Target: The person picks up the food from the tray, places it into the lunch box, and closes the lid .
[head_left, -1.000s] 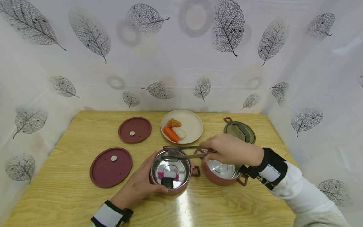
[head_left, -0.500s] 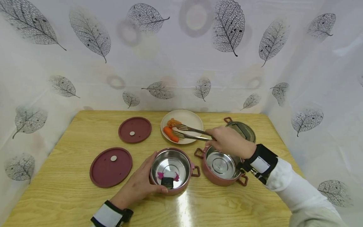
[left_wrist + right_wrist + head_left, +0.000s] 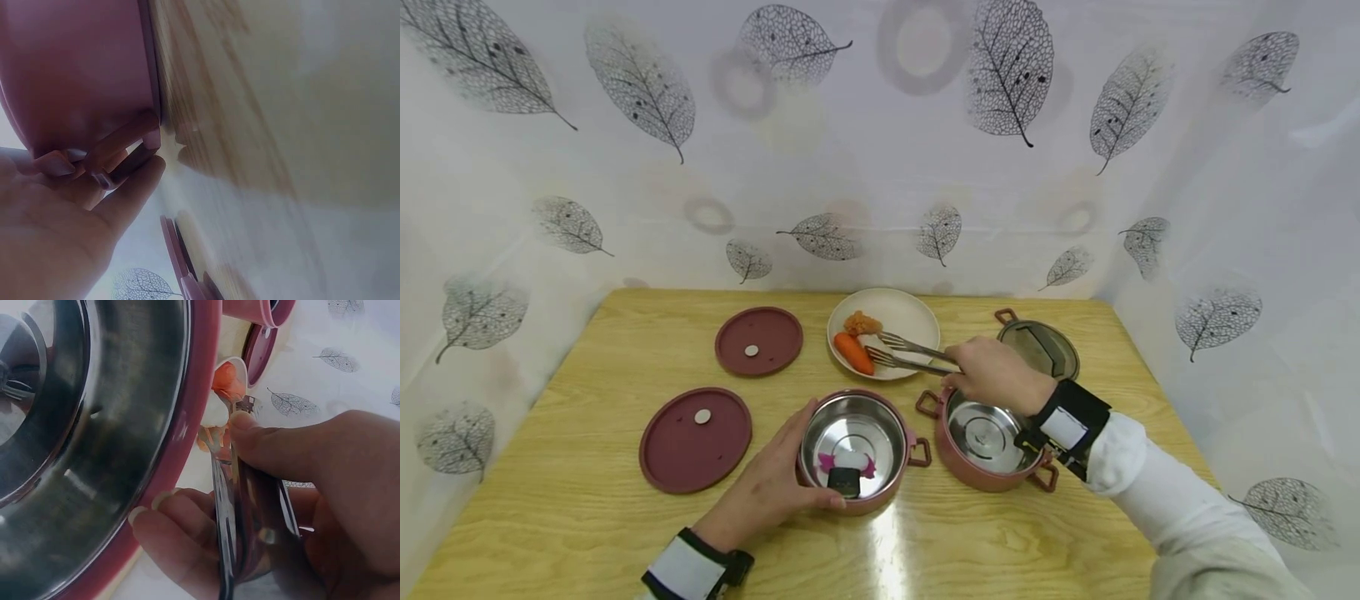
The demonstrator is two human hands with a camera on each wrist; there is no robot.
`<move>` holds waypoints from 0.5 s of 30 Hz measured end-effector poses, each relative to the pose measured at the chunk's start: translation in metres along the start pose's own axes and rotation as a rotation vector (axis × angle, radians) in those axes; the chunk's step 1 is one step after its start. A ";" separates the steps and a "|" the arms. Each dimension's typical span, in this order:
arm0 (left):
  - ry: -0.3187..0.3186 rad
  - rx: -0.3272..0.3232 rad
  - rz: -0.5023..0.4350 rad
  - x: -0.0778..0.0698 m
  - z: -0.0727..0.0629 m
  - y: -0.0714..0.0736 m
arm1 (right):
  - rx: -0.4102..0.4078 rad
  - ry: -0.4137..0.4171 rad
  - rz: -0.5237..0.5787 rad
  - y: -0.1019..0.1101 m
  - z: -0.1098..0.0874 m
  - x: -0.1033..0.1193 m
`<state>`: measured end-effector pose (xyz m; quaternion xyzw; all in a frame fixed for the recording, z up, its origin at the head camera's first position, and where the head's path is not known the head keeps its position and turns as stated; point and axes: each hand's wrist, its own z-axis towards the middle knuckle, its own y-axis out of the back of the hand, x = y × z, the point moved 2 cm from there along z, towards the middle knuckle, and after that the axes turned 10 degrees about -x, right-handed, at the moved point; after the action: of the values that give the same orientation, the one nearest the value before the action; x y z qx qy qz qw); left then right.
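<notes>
My left hand (image 3: 772, 481) grips the side of a pink steel-lined pot (image 3: 895, 492), thumb at the front rim; in the left wrist view its fingers are around the pot's handle (image 3: 119, 150). Inside lie a white rounded piece with magenta edges (image 3: 851, 460) and a black block (image 3: 844, 482). Pinched in my right hand (image 3: 1000, 375) are metal tongs (image 3: 917, 348), their two forked tips apart over the cream plate (image 3: 917, 321). Between the tips is a white food piece (image 3: 870, 340), partly hidden. Beside it are an orange carrot-shaped piece (image 3: 853, 353) and a brown fried-looking piece (image 3: 862, 322).
A second pink pot (image 3: 981, 467) with bare steel inside stands under my right wrist. Behind it lies a dark round lid-like disc with a handle (image 3: 1037, 346). Two maroon lids (image 3: 760, 340) lie at the left. A leaf-print curtain (image 3: 880, 167) encloses the table (image 3: 587, 400).
My right hand has carried the tongs from over the left pot up to the plate, their tips now around the white piece. My left hand keeps its hold on the pot.
</notes>
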<state>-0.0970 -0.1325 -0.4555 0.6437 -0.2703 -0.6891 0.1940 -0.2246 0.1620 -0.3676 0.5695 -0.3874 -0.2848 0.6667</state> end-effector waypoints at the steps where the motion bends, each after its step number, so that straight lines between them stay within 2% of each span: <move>1: -0.001 0.000 0.002 0.000 0.000 0.000 | 0.000 0.001 -0.004 0.000 0.000 0.001; 15: 0.004 0.003 0.008 0.001 0.001 0.000 | -0.062 0.037 -0.020 0.000 -0.003 -0.001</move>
<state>-0.0977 -0.1333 -0.4560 0.6443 -0.2736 -0.6867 0.1961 -0.2227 0.1642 -0.3679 0.5576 -0.3604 -0.2926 0.6881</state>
